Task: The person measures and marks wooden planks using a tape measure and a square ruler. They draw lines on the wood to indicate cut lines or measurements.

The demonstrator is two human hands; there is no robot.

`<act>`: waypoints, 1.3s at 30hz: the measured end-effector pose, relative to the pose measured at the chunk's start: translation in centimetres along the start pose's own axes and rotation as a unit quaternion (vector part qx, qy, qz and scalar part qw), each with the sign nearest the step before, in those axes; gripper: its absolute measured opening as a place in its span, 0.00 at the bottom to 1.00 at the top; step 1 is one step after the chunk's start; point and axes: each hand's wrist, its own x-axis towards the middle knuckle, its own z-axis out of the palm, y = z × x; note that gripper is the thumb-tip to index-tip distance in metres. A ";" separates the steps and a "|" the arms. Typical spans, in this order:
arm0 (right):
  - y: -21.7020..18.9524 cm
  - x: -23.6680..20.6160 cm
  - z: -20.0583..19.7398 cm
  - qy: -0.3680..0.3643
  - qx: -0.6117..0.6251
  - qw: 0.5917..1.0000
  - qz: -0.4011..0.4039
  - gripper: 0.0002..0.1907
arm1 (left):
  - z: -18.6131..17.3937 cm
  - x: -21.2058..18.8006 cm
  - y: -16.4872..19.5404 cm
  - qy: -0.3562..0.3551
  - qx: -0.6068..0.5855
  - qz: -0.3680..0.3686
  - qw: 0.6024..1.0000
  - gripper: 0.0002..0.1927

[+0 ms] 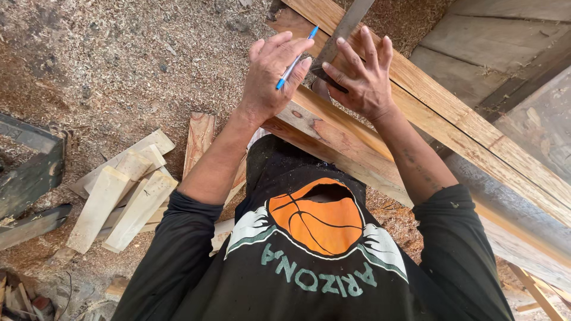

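Head view: sawdust-covered floor [119,71], long wooden plank [452,128], scattered offcuts [119,196].

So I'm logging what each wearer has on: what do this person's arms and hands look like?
Both hands, the left hand and the right hand, are bare: no gloves, rings or watch visible. Dark long sleeves are pushed up to about the elbows, the left sleeve and right sleeve, dusted with sawdust specks. The right forearm shows a faint dark marking, possibly a tattoo.
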 end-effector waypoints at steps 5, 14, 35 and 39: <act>-0.2 -0.1 0.0 0.001 -0.002 1.000 0.002 0.22 | 0.2 0.5 0.1 -0.032 0.027 -0.002 0.999 0.19; -0.3 0.4 -0.5 0.019 0.003 1.000 0.001 0.21 | -0.3 1.0 0.8 -0.057 0.034 -0.003 0.998 0.20; -0.1 2.2 -2.7 0.049 0.013 0.998 -0.026 0.17 | 2.8 5.0 0.1 -0.072 0.102 0.046 0.991 0.19; -0.2 2.5 -2.9 0.055 0.013 0.998 -0.029 0.17 | 2.7 5.3 0.4 -0.067 0.109 0.059 0.990 0.19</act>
